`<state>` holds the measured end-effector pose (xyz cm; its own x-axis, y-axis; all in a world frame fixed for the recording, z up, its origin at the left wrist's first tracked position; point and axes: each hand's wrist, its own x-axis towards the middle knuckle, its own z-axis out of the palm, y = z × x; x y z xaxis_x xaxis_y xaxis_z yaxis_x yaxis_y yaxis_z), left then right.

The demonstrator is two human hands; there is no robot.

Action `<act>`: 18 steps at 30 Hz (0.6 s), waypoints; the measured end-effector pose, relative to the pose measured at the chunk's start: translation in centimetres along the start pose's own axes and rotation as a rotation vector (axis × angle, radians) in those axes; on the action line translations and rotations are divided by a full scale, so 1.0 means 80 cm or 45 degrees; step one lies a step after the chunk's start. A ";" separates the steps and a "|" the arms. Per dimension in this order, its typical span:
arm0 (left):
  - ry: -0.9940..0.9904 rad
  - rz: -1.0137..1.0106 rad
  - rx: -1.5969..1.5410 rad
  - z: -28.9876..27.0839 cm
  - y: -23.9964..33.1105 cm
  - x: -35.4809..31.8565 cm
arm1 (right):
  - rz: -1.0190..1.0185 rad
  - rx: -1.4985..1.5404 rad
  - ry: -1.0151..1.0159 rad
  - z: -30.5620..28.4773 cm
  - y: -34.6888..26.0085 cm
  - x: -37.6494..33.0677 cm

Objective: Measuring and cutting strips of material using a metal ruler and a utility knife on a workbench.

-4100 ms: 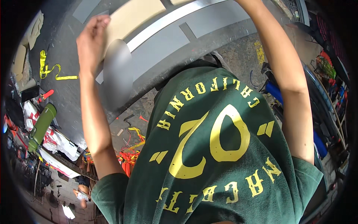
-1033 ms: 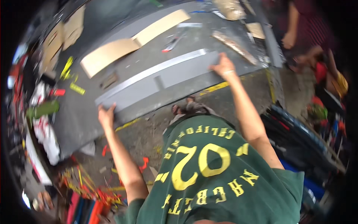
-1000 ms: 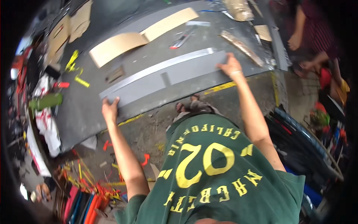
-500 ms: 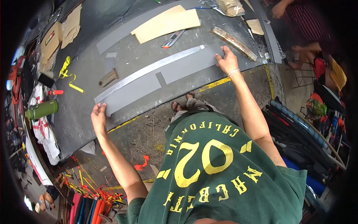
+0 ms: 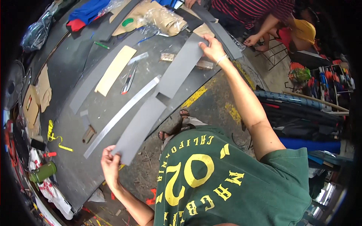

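Observation:
A long grey strip of sheet material point(image 5: 139, 126), with a notch near its middle, stretches slantwise between my hands. My left hand point(image 5: 110, 165) pinches its near end, thumb on top, by the table's front edge. At the far end, my right hand point(image 5: 213, 49) grips the other corner between thumb and fingers. A metal ruler point(image 5: 122, 116) lies on the dark table just left of the strip. Beyond it rest a utility knife point(image 5: 129, 80) and a tan paper pattern point(image 5: 115, 71). The strip partly covers a long tape-wrapped bar point(image 5: 168, 57).
On the table's left are a rusty metal piece point(image 5: 89, 134), a yellow tape measure point(image 5: 51, 130) and a green cylinder point(image 5: 43, 172). Brown paper and a green tape roll point(image 5: 129, 25) lie at the back. Another person's hand point(image 5: 252, 40) is at far right, near a grey strip point(image 5: 226, 37).
The grey strip has come away from the ruler and turned, its right end swinging farther back and its left end nearer. Both hands moved with it; my view has turned too.

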<state>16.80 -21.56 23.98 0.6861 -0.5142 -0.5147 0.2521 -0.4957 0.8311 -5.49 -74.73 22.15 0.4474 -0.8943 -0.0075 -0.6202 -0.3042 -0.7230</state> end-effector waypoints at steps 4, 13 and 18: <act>-0.248 0.023 -0.140 0.104 0.017 0.011 | -0.336 -0.159 0.216 -0.044 0.044 0.100; -0.366 -0.140 -0.221 0.425 0.125 0.077 | -0.599 -0.393 0.110 -0.132 0.168 0.430; -0.468 -0.251 -0.293 0.583 0.144 0.113 | -0.804 -0.108 -0.075 -0.127 0.200 0.566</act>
<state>-5.89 -64.60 19.10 0.3336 -0.6600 -0.6731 0.5266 -0.4618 0.7138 -1.70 -123.45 17.23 0.7765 -0.5155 0.3625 -0.2732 -0.7937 -0.5435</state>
